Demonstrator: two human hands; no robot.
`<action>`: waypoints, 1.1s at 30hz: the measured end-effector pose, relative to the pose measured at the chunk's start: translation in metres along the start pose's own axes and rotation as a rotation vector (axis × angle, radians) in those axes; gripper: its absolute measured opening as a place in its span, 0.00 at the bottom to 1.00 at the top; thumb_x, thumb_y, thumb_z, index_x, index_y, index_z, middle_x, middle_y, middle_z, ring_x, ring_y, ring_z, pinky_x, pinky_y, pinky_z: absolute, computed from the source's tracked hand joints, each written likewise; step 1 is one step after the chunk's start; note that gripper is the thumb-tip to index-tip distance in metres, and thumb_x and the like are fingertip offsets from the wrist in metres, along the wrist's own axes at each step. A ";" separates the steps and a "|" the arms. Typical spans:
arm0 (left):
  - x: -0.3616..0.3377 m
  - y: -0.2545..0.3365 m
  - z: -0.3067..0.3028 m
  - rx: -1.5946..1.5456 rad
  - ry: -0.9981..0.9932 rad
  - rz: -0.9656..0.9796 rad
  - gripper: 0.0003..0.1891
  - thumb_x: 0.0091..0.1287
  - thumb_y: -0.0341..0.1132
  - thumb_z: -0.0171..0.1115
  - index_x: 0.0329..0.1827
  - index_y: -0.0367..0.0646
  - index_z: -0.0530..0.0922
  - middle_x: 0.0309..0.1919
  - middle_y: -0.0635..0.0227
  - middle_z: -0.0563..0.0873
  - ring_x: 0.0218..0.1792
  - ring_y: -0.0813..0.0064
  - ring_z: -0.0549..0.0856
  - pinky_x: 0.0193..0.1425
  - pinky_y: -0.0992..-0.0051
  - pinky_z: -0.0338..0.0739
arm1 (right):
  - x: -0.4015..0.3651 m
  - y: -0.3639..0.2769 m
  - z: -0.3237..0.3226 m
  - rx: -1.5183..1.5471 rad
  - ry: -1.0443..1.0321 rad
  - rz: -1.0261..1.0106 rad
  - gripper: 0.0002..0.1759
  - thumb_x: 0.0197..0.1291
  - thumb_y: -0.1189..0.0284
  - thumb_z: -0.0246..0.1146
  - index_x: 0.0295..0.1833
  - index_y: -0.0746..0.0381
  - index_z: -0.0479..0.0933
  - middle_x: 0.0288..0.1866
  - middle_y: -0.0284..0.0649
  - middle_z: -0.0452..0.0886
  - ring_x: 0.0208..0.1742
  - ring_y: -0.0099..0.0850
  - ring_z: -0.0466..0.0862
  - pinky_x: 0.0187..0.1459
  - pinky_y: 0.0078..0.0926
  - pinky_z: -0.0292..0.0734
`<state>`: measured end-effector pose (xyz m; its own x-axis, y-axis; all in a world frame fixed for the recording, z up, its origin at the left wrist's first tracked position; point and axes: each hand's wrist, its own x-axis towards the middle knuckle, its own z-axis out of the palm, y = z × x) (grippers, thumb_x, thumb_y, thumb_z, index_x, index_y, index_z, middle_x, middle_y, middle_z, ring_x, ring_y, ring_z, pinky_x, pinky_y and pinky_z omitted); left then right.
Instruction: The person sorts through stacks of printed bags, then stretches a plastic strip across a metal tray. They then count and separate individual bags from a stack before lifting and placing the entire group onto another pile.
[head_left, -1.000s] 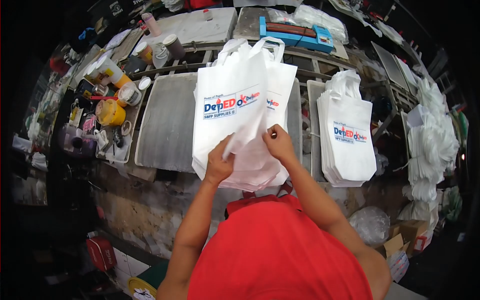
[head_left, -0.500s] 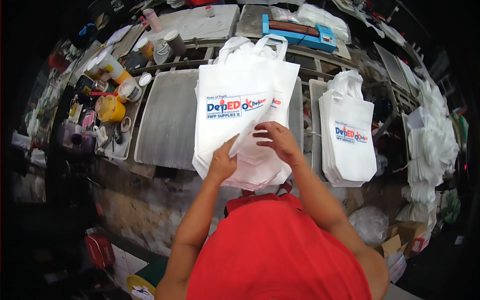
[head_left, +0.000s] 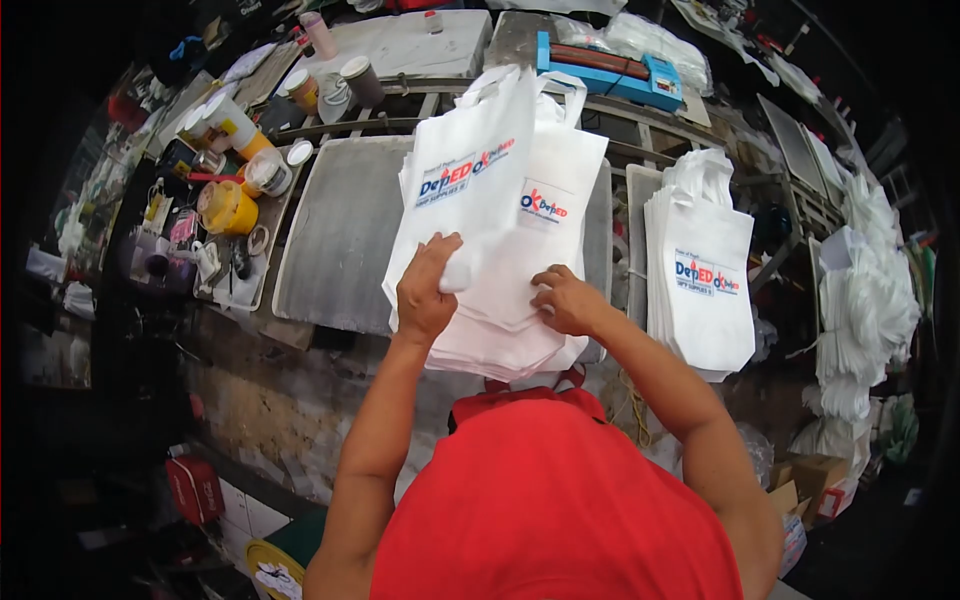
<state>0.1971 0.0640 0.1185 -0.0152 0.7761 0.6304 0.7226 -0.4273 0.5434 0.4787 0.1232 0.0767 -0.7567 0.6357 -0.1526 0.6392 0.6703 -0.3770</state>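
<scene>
Ahead of me, a worn grey rectangular tabletop [head_left: 340,230] sits beside slatted metal framing [head_left: 385,124]. Below lies a stained, blotchy grey-brown floor [head_left: 270,400] with pale scraps, and the far edges of the room sink into dark shadow.

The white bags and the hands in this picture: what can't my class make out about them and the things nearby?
All in the head view:
- Middle bag pile: its count; the bags overlap.
- Raised bag: smallest print, too small.
- Left hand and right hand: palms, hidden by their own backs.
- Side bag pile: lower bags' fronts, covered by the top one.
- Feet: mostly hidden by the red shirt.
</scene>
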 end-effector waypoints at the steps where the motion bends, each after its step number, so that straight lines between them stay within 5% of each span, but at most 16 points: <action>1: -0.002 0.001 0.001 0.040 -0.017 0.061 0.34 0.51 0.15 0.57 0.65 0.46 0.82 0.64 0.62 0.87 0.70 0.48 0.81 0.76 0.47 0.74 | -0.002 0.001 0.002 -0.003 0.006 -0.016 0.16 0.59 0.68 0.69 0.53 0.56 0.90 0.72 0.39 0.79 0.76 0.48 0.72 0.73 0.41 0.75; 4: -0.015 -0.007 0.014 0.110 -0.155 0.128 0.36 0.50 0.15 0.57 0.66 0.47 0.81 0.64 0.61 0.87 0.71 0.48 0.80 0.74 0.46 0.76 | -0.008 -0.002 0.001 0.006 0.026 -0.031 0.15 0.59 0.69 0.68 0.51 0.57 0.90 0.71 0.39 0.80 0.76 0.49 0.72 0.72 0.41 0.75; 8: -0.037 -0.018 0.033 0.019 -0.349 -0.214 0.36 0.51 0.15 0.56 0.67 0.48 0.80 0.63 0.57 0.87 0.68 0.45 0.82 0.73 0.44 0.76 | -0.008 0.002 0.004 0.081 0.194 -0.150 0.11 0.57 0.72 0.67 0.45 0.61 0.88 0.62 0.41 0.85 0.71 0.49 0.76 0.68 0.41 0.78; 14: -0.013 -0.003 0.013 -0.042 -0.192 -0.064 0.38 0.50 0.13 0.51 0.68 0.47 0.80 0.65 0.58 0.86 0.69 0.46 0.82 0.77 0.42 0.71 | -0.016 -0.003 -0.015 0.341 0.164 -0.126 0.09 0.53 0.75 0.64 0.41 0.63 0.83 0.46 0.44 0.85 0.59 0.49 0.82 0.59 0.42 0.79; 18: -0.016 -0.004 0.020 -0.095 -0.255 -0.074 0.38 0.51 0.14 0.51 0.68 0.50 0.80 0.68 0.62 0.85 0.72 0.48 0.80 0.79 0.44 0.69 | -0.021 0.000 -0.007 0.278 0.061 -0.122 0.08 0.53 0.75 0.65 0.41 0.63 0.82 0.47 0.45 0.85 0.61 0.49 0.81 0.60 0.42 0.79; 20: -0.040 -0.031 0.039 0.079 -0.494 -0.087 0.38 0.54 0.14 0.52 0.70 0.54 0.80 0.71 0.65 0.83 0.74 0.51 0.78 0.80 0.47 0.69 | -0.025 -0.003 -0.003 0.238 0.118 -0.140 0.08 0.54 0.75 0.64 0.41 0.63 0.82 0.47 0.44 0.85 0.61 0.48 0.81 0.61 0.42 0.79; 26: -0.025 -0.016 0.025 -0.220 -0.394 -0.364 0.29 0.62 0.16 0.55 0.67 0.43 0.82 0.62 0.53 0.88 0.65 0.47 0.85 0.70 0.57 0.80 | -0.032 -0.004 0.002 0.289 0.246 -0.131 0.07 0.56 0.74 0.67 0.41 0.62 0.83 0.47 0.44 0.84 0.59 0.46 0.80 0.60 0.42 0.80; 30: -0.017 -0.009 0.023 -0.336 -0.391 -0.345 0.23 0.66 0.27 0.67 0.66 0.39 0.82 0.59 0.47 0.89 0.61 0.48 0.88 0.66 0.62 0.82 | -0.022 -0.028 -0.035 0.234 0.475 -0.138 0.08 0.56 0.75 0.70 0.43 0.60 0.84 0.44 0.43 0.82 0.54 0.45 0.81 0.56 0.40 0.81; 32: -0.016 -0.002 0.022 -0.272 -0.500 -0.260 0.31 0.65 0.40 0.79 0.69 0.40 0.80 0.63 0.47 0.86 0.64 0.50 0.86 0.69 0.61 0.79 | -0.008 -0.042 -0.058 0.112 0.629 0.006 0.09 0.57 0.77 0.71 0.45 0.59 0.85 0.41 0.43 0.79 0.48 0.45 0.81 0.53 0.39 0.81; 33: -0.012 0.006 0.018 -0.289 -0.598 -0.385 0.39 0.60 0.49 0.82 0.72 0.41 0.79 0.66 0.47 0.84 0.68 0.48 0.83 0.72 0.60 0.77 | -0.002 -0.041 -0.059 0.226 0.639 -0.005 0.10 0.61 0.77 0.71 0.48 0.59 0.84 0.44 0.44 0.82 0.49 0.47 0.82 0.55 0.41 0.81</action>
<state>0.2140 0.0609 0.1043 0.2065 0.9784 0.0044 0.5316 -0.1160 0.8390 0.4620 0.1167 0.1461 -0.4853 0.7811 0.3930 0.5388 0.6211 -0.5691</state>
